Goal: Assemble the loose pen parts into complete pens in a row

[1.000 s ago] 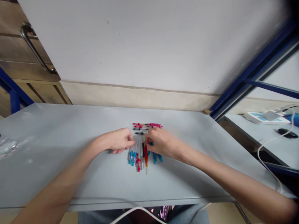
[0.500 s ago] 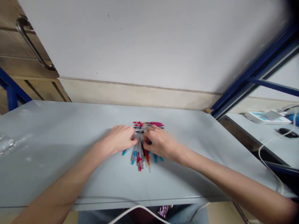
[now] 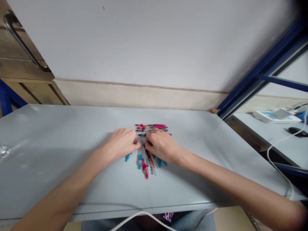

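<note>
Head view: Left hand (image 3: 123,142) closed into a loose curl, thumb near the bent fingers. A blue-tipped barrel (image 3: 128,157) shows at its near side, upper part hidden beneath the hand; whether gripped, cannot tell. Right hand (image 3: 160,143) likewise curled, thumb and fingers drawn together; contents hidden, grip cannot be told. Hands near each other, a narrow gap between. Loose pen parts lie fanned on the grey table (image 3: 72,138), in and below this gap: a second blue-tipped barrel (image 3: 140,161), a pink-tipped barrel (image 3: 145,169) and red refills (image 3: 150,158). Blue pieces (image 3: 160,162) protrude at the near side of the right hand. Pink pens (image 3: 158,125) lie crosswise beyond both hands, dark pens (image 3: 139,131) just nearer, partly covered.
</note>
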The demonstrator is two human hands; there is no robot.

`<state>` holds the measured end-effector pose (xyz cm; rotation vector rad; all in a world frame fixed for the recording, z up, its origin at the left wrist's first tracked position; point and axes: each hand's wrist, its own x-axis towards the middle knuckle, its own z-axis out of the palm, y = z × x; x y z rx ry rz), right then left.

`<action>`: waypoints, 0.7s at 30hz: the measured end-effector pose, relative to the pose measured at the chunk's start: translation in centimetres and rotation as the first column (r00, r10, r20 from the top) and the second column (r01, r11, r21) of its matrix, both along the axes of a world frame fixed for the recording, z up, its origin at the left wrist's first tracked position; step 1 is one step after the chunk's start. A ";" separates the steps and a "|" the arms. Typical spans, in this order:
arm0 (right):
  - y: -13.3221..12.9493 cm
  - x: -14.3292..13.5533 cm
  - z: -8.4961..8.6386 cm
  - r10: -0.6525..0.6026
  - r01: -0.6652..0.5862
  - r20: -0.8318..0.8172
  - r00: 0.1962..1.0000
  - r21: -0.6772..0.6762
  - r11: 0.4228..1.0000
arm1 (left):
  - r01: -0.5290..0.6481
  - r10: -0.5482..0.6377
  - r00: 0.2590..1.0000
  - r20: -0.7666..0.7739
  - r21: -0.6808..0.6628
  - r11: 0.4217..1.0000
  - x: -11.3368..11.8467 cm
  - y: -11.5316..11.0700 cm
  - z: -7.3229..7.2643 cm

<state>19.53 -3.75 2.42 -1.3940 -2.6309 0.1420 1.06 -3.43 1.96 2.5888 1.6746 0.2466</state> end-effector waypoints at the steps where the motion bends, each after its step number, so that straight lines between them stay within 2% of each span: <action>1: 0.2 0.2 0.2 -0.012 0.010 -0.049 0.999 -0.029 1.000 | -0.007 0.007 1.000 -0.018 -0.008 1.000 0.0 0.0 0.1; 3: 0.7 0.7 0.7 -0.032 0.013 -0.208 0.978 -0.094 0.996 | -0.021 0.020 0.999 -0.044 -0.015 1.000 0.1 0.1 0.4; 5: 1.4 1.6 1.2 -0.067 -0.005 -0.417 0.906 -0.170 0.985 | -0.036 0.036 0.998 -0.046 -0.011 0.999 0.2 0.2 0.6; 8: 2.1 3.2 1.5 -0.159 -0.062 -0.682 0.714 -0.288 0.956 | -0.041 0.040 0.999 0.037 0.037 0.998 0.3 0.3 0.5; 10: 2.3 4.3 1.2 -0.222 -0.121 -0.784 0.580 -0.353 0.928 | -0.014 0.000 0.990 0.144 0.093 0.996 0.3 0.3 0.2; 13: 2.2 5.4 0.2 -0.360 -0.200 -0.842 0.403 -0.464 0.863 | 0.053 -0.098 0.947 0.307 0.153 0.987 0.4 0.3 -0.6; 16: 2.1 5.8 -0.7 -0.496 -0.257 -0.833 0.243 -0.549 0.796 | 0.112 -0.186 0.882 0.433 0.191 0.975 0.4 0.4 -1.3; 18: 2.2 5.7 -1.0 -0.533 -0.261 -0.831 0.159 -0.556 0.789 | 0.144 -0.225 0.848 0.480 0.201 0.969 0.5 0.5 -1.7; 21: 2.6 5.5 -1.3 -0.538 -0.213 -0.840 0.066 -0.539 0.815 | 0.166 -0.246 0.820 0.518 0.196 0.966 0.5 0.6 -1.8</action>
